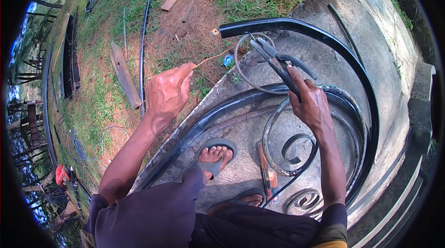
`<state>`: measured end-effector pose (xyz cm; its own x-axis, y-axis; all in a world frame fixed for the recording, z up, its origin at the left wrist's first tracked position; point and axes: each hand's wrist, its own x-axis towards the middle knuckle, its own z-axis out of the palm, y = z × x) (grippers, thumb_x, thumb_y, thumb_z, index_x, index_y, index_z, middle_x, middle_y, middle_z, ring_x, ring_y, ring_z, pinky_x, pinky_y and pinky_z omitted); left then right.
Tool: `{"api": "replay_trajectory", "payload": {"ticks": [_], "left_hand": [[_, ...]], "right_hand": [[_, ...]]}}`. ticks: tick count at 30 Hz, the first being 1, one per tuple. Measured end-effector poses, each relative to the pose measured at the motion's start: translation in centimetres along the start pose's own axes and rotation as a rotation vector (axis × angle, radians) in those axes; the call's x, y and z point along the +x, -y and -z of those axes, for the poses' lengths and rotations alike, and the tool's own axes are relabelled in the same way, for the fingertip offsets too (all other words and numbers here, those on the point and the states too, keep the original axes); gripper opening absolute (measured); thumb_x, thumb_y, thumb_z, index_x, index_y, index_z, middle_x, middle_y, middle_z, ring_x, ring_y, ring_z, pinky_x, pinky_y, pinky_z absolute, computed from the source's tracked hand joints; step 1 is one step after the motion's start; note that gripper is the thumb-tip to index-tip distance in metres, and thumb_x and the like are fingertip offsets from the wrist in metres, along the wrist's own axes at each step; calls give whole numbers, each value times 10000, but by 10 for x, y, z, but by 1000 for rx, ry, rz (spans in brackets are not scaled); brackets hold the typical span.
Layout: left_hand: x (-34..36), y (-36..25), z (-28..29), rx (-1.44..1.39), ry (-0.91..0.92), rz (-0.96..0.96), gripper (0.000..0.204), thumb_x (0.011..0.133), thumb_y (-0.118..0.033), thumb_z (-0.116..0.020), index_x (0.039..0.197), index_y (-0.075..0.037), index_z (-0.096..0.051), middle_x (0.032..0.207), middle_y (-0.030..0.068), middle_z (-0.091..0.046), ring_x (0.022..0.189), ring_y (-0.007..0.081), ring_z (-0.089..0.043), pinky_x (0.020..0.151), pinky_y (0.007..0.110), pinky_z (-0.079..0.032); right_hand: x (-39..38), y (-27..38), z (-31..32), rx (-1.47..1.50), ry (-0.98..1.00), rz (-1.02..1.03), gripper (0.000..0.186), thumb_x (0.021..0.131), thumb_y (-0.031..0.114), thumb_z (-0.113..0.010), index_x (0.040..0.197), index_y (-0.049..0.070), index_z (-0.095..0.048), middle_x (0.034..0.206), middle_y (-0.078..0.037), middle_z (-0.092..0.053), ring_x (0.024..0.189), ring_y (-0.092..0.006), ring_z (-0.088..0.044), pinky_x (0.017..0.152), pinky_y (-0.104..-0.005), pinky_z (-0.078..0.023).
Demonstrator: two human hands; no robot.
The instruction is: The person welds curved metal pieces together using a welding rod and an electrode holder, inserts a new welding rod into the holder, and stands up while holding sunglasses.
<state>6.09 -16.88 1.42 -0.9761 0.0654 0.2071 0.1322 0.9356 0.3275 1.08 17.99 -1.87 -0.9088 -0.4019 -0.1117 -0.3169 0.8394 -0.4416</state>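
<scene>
My right hand (310,104) is closed round one dark handle of the pliers (272,56). Their other handle stands apart from it, and the grey jaws point up and left, close beneath a black curved tube (301,25). A thin grey ring (238,65) lies around and under the jaws. Out to the left, my left hand (169,91) is closed, its fingers pinching a thin brown rod (212,58) that slants up and right. Whether the rod or the jaws touch anything cannot be made out.
Bent tubes and a scroll-shaped strip (299,148) lie on the concrete slab (389,58) around my sandalled feet (214,156). Beyond the slab's left edge, grass holds wooden planks (125,74), a long dark tube (143,39) and a blue wrapper (227,60).
</scene>
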Motion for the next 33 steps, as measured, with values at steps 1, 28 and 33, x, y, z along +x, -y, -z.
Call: {"api": "replay_trajectory", "payload": {"ticks": [1, 28, 33], "left_hand": [[0, -1, 0, 2, 0, 0, 220, 894, -120, -639, 1101, -113, -715, 915, 129, -737, 770, 339, -707, 667, 432, -562], [-3, -5, -6, 14, 97, 39, 210, 903, -125, -664, 1098, -109, -741, 1012, 128, -753, 861, 321, -736, 746, 397, -584], [-5, -6, -12, 30, 110, 25, 209, 901, -129, -668, 1096, -111, -740, 1017, 127, -752, 867, 317, -735, 746, 404, -582]], "right_hand": [[-1, 1, 2, -4, 8, -11, 684, 894, 163, -666, 1524, 252, -415, 943, -265, -657, 789, -446, -683, 757, -529, -544], [-1, 7, 4, 35, -3, -22, 667, 888, 162, -671, 1507, 209, -431, 936, -288, -656, 826, -468, -678, 774, -539, -534], [-2, 5, 5, 44, 6, -28, 668, 887, 162, -672, 1508, 215, -430, 937, -283, -657, 827, -466, -678, 772, -539, -533]]}}
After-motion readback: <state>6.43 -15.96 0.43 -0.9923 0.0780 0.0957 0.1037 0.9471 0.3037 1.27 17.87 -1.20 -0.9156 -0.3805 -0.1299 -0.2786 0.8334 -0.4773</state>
